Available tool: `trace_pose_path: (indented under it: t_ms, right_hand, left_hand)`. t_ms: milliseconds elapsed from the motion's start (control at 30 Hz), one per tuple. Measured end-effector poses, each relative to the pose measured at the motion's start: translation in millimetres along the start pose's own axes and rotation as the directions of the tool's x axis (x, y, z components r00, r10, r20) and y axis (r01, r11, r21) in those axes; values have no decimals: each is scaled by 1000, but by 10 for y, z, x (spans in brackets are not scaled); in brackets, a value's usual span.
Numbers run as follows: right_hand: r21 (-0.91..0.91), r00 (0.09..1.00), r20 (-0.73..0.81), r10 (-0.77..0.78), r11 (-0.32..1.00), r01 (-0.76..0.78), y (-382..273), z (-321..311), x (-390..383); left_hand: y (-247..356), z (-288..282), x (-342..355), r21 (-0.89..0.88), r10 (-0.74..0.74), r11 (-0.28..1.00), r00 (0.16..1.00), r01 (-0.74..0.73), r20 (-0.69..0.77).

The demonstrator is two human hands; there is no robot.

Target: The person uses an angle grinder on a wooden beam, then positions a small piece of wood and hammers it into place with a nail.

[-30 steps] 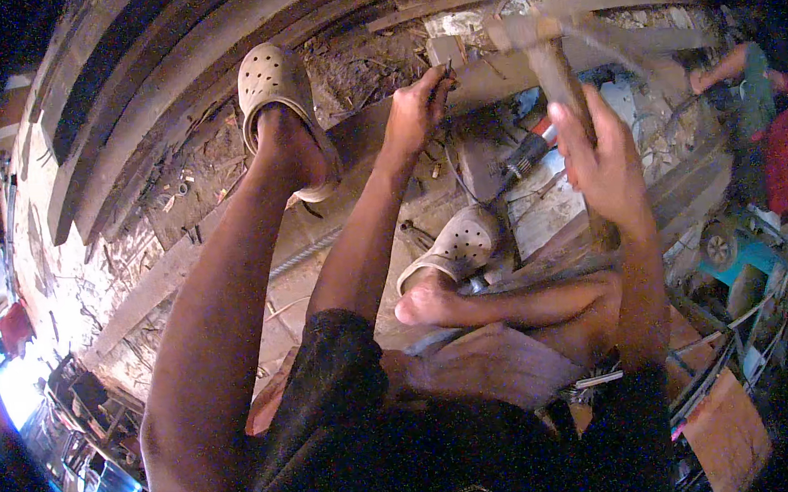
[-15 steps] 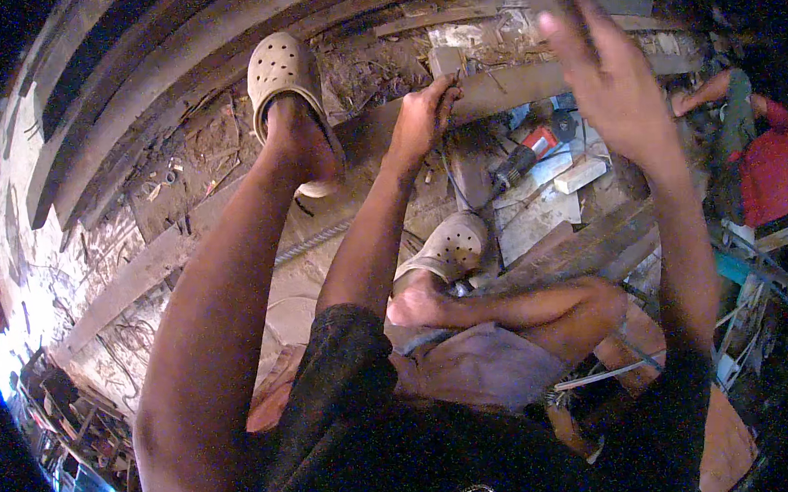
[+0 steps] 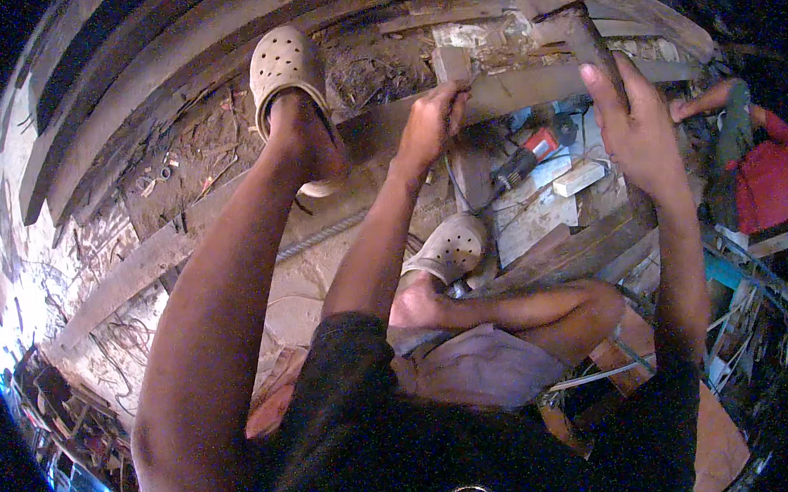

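Note:
My right hand [image 3: 626,133] is closed round the handle of a hammer [image 3: 591,40], its head raised toward the upper right of the view. My left hand [image 3: 438,117] is closed in a pinch at a long wooden beam [image 3: 519,85], just below a small wooden block [image 3: 450,62]; what its fingers hold is too small to make out. Below and between my hands lie a red and black power tool [image 3: 524,161] and a pale block [image 3: 579,178]. My feet in beige clogs [image 3: 279,68] are beside the beam, one leg outstretched, the other bent.
Curved timber planks [image 3: 114,92] run along the top and left. Another person in a red top [image 3: 765,196] is at the right edge. Scrap pieces, sticks and a teal object [image 3: 720,267] lie at the lower right; jumbled items [image 3: 51,393] are at the lower left.
My right hand has swung up out of the top of view and come down a little, hammer still in it, now farther right. My left hand stays pinched at the beam, shifted slightly right.

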State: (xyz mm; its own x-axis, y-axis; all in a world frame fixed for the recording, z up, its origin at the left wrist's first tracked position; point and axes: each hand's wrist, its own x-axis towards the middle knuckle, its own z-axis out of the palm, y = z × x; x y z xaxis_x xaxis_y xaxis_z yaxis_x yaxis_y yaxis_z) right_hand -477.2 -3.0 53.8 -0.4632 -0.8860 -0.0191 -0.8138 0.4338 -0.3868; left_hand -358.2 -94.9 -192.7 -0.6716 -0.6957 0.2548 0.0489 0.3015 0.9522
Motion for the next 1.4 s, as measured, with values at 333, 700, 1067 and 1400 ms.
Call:
trace_pose_path:
  t_ms: [333, 700, 1067, 1400]
  right_hand:
    - [104, 963, 226, 149, 979, -176, 67, 102, -188]
    - [118, 946, 245, 213, 962, -247, 126, 48, -283]
    - [-37, 997, 29, -77, 996, 78, -41, 177, -204]
    - [-264, 971, 236, -33, 960, 97, -52, 175, 150]
  left_hand:
    - [-43, -68, 231, 46, 28, 999, 999, -27, -23]
    - [81, -109, 79, 60, -32, 998, 999, 30, 23]
    - [28, -90, 41, 76, -43, 996, 998, 46, -45]
    - [3, -24, 40, 10, 23, 1000, 1000, -23, -15]
